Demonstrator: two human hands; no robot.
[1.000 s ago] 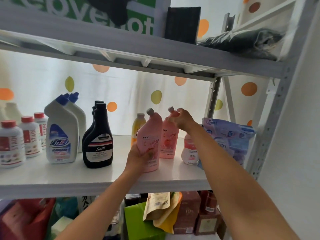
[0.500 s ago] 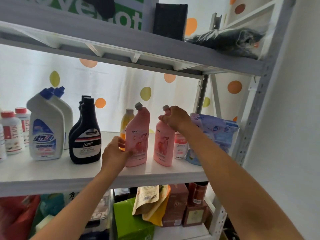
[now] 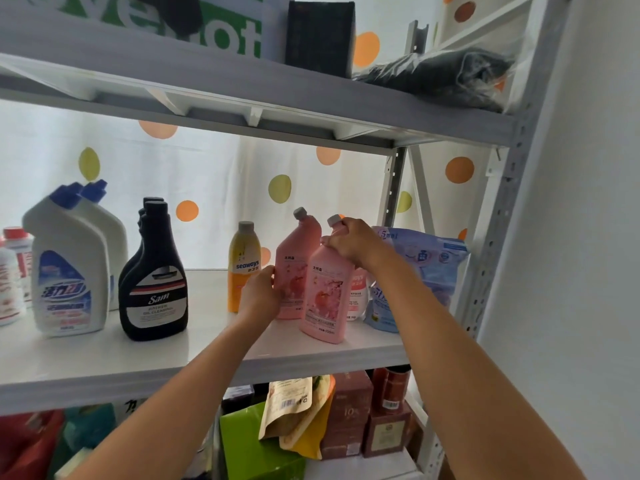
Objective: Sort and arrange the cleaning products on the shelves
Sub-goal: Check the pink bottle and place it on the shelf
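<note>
Two pink bottles with grey caps stand on the white middle shelf (image 3: 138, 362). My left hand (image 3: 259, 292) grips the lower body of the rear pink bottle (image 3: 298, 258). My right hand (image 3: 349, 242) is closed over the neck and shoulder of the front pink bottle (image 3: 325, 299), which stands nearer the shelf's front edge. A yellow seaways bottle (image 3: 243, 261) stands just left of my left hand. Behind the front pink bottle, a small white bottle with a pink label (image 3: 358, 296) is partly hidden.
To the left stand black Sam spray bottles (image 3: 154, 285), white blue-capped bottles (image 3: 65, 268) and red-capped white bottles (image 3: 14, 271). A blue refill pouch (image 3: 422, 271) leans at the right by the shelf post (image 3: 485, 271). Boxes and pouches fill the shelf below.
Both pink bottles have shifted right on the shelf, the left-hand one going back behind, the right-hand one coming forward to the front. The yellow bottle is now uncovered.
</note>
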